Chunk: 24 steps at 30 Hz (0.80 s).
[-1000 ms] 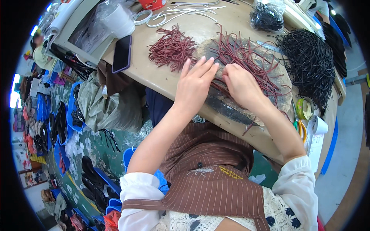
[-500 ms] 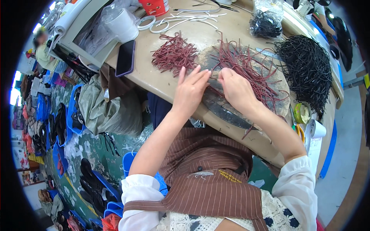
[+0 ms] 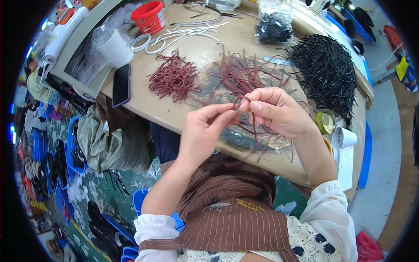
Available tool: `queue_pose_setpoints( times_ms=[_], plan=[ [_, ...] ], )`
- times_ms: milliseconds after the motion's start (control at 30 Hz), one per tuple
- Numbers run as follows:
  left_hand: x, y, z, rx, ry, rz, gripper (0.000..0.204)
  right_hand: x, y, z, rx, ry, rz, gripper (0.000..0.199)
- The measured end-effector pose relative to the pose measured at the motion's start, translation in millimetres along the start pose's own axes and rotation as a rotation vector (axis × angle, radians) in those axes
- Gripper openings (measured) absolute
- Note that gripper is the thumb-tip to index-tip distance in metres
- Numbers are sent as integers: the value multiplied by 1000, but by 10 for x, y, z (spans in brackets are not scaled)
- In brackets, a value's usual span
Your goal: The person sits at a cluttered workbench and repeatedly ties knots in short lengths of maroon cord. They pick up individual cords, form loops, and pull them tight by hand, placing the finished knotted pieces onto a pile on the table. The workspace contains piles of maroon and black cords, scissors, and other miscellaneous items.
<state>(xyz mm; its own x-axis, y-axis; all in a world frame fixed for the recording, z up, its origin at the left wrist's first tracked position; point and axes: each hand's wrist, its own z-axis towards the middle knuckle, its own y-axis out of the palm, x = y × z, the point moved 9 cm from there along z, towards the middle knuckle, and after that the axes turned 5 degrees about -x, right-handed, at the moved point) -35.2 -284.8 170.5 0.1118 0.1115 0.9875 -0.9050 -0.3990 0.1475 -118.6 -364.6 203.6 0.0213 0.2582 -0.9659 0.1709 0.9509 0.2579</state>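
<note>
Red cord [image 3: 253, 122] looped, partly hidden by fingers [image 3: 267, 110].

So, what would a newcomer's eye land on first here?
Probably the big black tangle of strands on the right of the table. In the middle, the left grip and right grip pinch a dark red cord above a round board strewn with similar cords. The bright red tub stands out at the far side, left of centre.
</note>
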Motion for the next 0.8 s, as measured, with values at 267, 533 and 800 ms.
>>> queue_pose_setpoints(
  times_ms=[267,533,800],
  plan=[
    [-142,102,-196,-87,-282,-451,24,-88,102,73,151,-40,-138,15],
    [-134,78,-230,-99,-188,-340,23,-59,79,14,240,-41,-347,11],
    [-120,23,-266,-38,-134,-348,18,176,148,59,193,-74,-194,32]
  ],
)
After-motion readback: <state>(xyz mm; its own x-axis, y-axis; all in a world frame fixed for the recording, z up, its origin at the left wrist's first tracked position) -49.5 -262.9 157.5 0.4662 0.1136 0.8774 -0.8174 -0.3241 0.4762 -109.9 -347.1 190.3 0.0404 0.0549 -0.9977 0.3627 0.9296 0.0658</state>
